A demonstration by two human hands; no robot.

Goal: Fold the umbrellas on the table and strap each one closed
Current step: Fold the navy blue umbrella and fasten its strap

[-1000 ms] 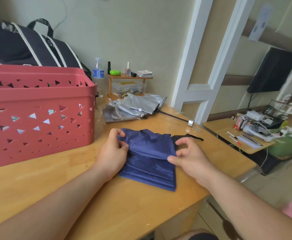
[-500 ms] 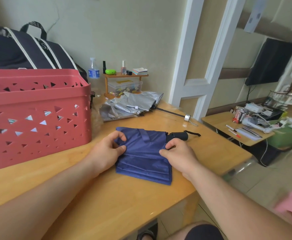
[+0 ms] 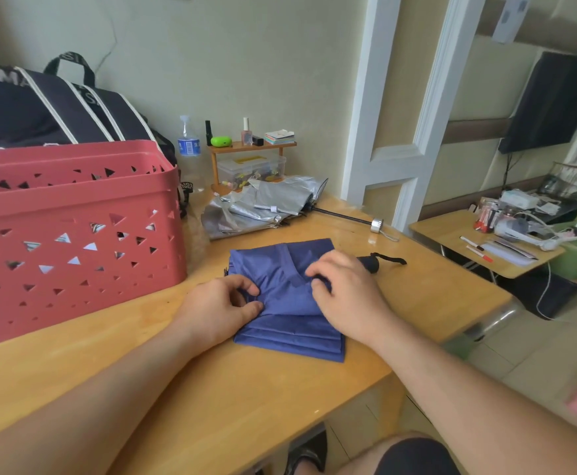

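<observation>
Blue umbrella lies at frame centre; left hand and right hand pinch its cloth folds.

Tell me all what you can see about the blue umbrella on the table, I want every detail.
The blue umbrella lies collapsed on the wooden table, its thin cloth canopy flattened into stacked pleats. A dark handle with a black wrist loop sticks out to the right. The left hand pinches the cloth at its left edge; the right hand grips a fold in the middle. No strap is seen fastened round it.
</observation>
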